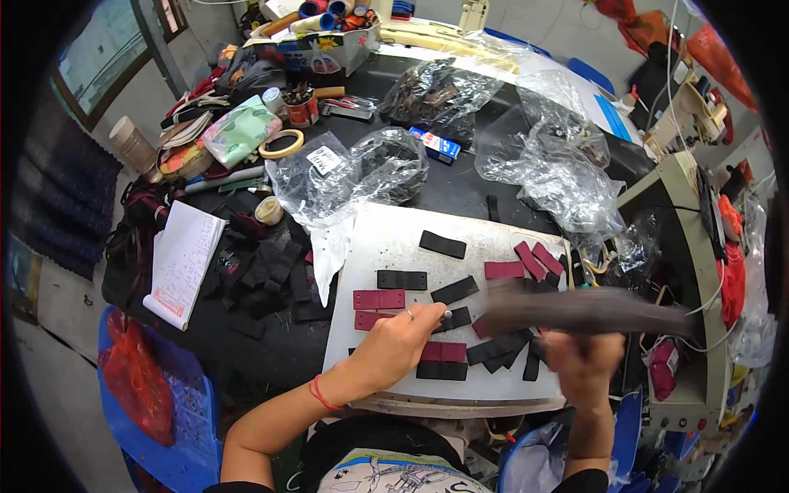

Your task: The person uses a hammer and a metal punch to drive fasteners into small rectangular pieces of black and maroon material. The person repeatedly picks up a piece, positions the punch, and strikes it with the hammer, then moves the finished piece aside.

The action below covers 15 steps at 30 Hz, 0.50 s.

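My left hand (396,345) is closed in a pinch around a small metal punch (446,315), whose end shows above the fingertips. Its lower end is hidden by the hand. Beside it, my right hand (585,361) is wrapped round a dark mallet (592,312), smeared by motion and held to the right of the punch. Under both hands lies a white board (382,238) with short strap pieces on it. Some pieces are black (442,245), others maroon (379,299). Dark holes show near the ends of some pieces left of the punch.
Left of the board are a pile of black pieces (263,275) and an open notebook (185,255). Clear plastic bags (551,177) lie beyond the board, near a blue-and-white box (436,145). A pale machine cabinet (690,361) stands right; a blue chair (193,411) is at left.
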Tool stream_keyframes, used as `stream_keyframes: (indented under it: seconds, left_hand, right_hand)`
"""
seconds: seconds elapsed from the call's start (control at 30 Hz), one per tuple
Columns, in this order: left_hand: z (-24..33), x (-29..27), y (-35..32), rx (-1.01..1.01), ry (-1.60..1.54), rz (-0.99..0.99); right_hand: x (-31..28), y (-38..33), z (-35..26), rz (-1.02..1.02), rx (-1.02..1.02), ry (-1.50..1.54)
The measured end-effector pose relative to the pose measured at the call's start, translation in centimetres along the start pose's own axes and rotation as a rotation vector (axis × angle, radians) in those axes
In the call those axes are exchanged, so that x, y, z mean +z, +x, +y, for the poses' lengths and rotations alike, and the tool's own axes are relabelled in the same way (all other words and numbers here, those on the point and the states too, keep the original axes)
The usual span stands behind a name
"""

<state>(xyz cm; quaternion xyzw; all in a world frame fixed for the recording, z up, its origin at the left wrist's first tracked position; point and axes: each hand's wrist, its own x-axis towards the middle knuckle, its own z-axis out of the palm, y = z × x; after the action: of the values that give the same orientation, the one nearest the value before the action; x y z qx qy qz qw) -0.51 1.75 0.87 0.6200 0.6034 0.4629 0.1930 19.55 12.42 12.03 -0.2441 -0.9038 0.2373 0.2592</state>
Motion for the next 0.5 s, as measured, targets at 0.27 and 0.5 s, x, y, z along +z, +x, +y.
stream_keyframes:
  seconds: [0.27,0.5]
  left_hand:
    - [-0.5,0.4,0.4,-0.178,-0.074,0.150]
    - [-0.7,-1.3,0.9,-0.356,-0.388,-0.007]
  right_hand:
    - [2.1,-0.7,2.5,-0.327,0.037,-0.366]
    - [3.2,-2.2,2.6,-0.283,0.079,-0.315]
